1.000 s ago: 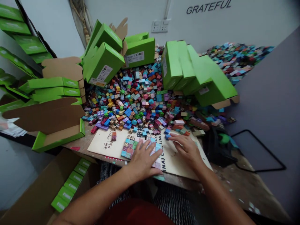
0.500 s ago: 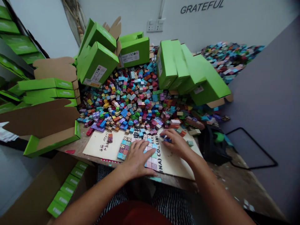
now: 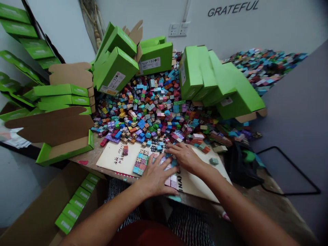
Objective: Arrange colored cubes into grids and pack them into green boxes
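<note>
My left hand (image 3: pixel 156 176) lies with spread fingers on a patch of small pink, blue and white cubes (image 3: pixel 170 181) on a cream printed sheet (image 3: pixel 112 159). Just left of it runs a strip of patterned teal and brown cubes (image 3: pixel 140 164). My right hand (image 3: pixel 183 158) reaches across, its fingertips on blue cubes (image 3: pixel 167 155) beside my left fingers. Whether it grips any is hidden. A short stack of reddish cubes (image 3: pixel 125 150) stands alone on the sheet. A heap of multicoloured cubes (image 3: pixel 143 116) begins just past the sheet's far edge.
Green cardboard boxes (image 3: pixel 115 70) stand around the heap, with more at right (image 3: pixel 217 82). A second cube heap (image 3: pixel 263 68) lies behind them. A black bag (image 3: pixel 241 167) sits at the right, and a brown carton with green boxes (image 3: pixel 74 205) sits low at left.
My right hand has moved left, closer to my left hand and the cube patch. The view has shifted slightly as my head moved. My left hand stays on the cubes.
</note>
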Tool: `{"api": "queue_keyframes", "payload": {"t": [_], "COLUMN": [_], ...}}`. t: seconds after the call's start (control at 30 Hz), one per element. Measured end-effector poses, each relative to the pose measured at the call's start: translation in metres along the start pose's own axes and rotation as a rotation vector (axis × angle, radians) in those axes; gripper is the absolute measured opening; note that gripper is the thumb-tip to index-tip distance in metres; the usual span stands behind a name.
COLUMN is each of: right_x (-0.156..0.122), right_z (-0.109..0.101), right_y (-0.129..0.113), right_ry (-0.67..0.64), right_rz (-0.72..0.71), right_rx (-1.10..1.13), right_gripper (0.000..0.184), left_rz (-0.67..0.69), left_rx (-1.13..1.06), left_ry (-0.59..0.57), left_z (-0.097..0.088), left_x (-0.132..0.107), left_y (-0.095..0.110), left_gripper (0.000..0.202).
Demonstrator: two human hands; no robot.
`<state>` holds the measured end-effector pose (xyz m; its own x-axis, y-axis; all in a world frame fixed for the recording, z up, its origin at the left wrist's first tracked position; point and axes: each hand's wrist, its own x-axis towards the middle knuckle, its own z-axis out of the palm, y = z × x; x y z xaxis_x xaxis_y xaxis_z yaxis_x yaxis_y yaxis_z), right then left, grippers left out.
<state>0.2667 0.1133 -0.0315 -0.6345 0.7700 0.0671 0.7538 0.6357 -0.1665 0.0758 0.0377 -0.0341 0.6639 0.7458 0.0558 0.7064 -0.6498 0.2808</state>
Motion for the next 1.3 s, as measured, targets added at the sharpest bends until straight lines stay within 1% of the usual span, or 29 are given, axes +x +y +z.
{"api": "queue_keyframes", "payload": {"t": [0.1,0.17,0.2,0.27,0.33,0.4,0.47,0.5,0.57,0.67,0.7,0.77,0.83,0.9,0.97,1.03,1.07,1.13,1.23,1.27,1.3], "right_x": [-0.025,-0.029,-0.026,-0.013,0.006,0.021,0.025,0.021,0.005,-0.028,-0.038,-0.051,-0.051,-0.040,-0.025,-0.014,-0.012,-0.016,-0.039,-0.049,-0.059], "right_z": [0.000,-0.001,-0.001,-0.001,-0.001,0.000,0.000,0.000,-0.001,-0.005,-0.007,-0.012,-0.016,-0.016,-0.014,-0.009,-0.007,-0.005,-0.011,-0.014,-0.017], "right_y": [0.010,0.010,0.008,-0.001,-0.013,-0.021,-0.023,-0.021,-0.014,0.004,0.012,0.030,0.049,0.066,0.077,0.081,0.081,0.078,0.064,0.056,0.045], "right_ry": [0.036,0.063,0.083,0.119,0.099,0.053,0.036,0.041,0.058,0.090,0.111,0.205,0.331,0.399,0.380,0.357,0.352,0.364,0.464,0.477,0.448], "right_rz": [0.032,0.057,0.059,0.038,-0.006,-0.015,0.013,0.030,0.054,0.098,0.118,0.199,0.331,0.436,0.455,0.436,0.425,0.418,0.449,0.440,0.400], "right_rx": [0.003,0.027,0.044,0.075,0.077,0.051,0.019,0.006,-0.012,-0.026,-0.024,-0.014,-0.017,-0.029,-0.031,-0.013,-0.001,0.021,0.100,0.158,0.238], "right_gripper": [0.040,0.040,0.041,0.039,0.033,0.024,0.019,0.018,0.019,0.025,0.028,0.033,0.037,0.041,0.044,0.041,0.039,0.037,0.038,0.039,0.040], "left_rz": [-0.006,-0.007,-0.005,-0.001,0.002,0.000,-0.008,-0.013,-0.018,-0.018,-0.018,-0.017,-0.014,-0.010,-0.010,-0.008,-0.006,-0.001,0.008,0.010,0.012], "left_rx": [0.014,0.017,0.018,0.020,0.022,0.018,0.009,0.005,0.003,0.009,0.012,0.018,0.022,0.027,0.036,0.045,0.047,0.046,0.042,0.042,0.043], "left_ry": [0.028,0.035,0.035,0.036,0.043,0.051,0.055,0.054,0.055,0.051,0.048,0.037,0.023,0.007,-0.006,-0.008,-0.004,0.012,0.025,0.024,0.021], "left_z": [0.001,0.002,0.002,0.001,0.000,-0.001,-0.001,-0.001,0.001,0.002,0.003,0.003,0.003,0.003,0.002,0.002,0.002,0.002,0.002,0.001,0.001], "left_x": [-0.002,-0.002,-0.002,-0.002,-0.002,-0.002,-0.003,-0.003,-0.003,-0.003,-0.003,-0.003,-0.003,-0.003,-0.003,-0.003,-0.003,-0.003,-0.003,-0.003,-0.003], "left_y": [0.000,0.000,0.000,0.001,0.001,0.001,0.001,0.001,0.000,-0.001,-0.001,-0.001,-0.001,-0.001,-0.001,-0.001,-0.001,0.000,0.000,0.000,0.000], "left_gripper": [0.080,0.080,0.081,0.082,0.082,0.083,0.082,0.082,0.080,0.078,0.079,0.080,0.081,0.080,0.080,0.081,0.082,0.083,0.082,0.082,0.081]}}
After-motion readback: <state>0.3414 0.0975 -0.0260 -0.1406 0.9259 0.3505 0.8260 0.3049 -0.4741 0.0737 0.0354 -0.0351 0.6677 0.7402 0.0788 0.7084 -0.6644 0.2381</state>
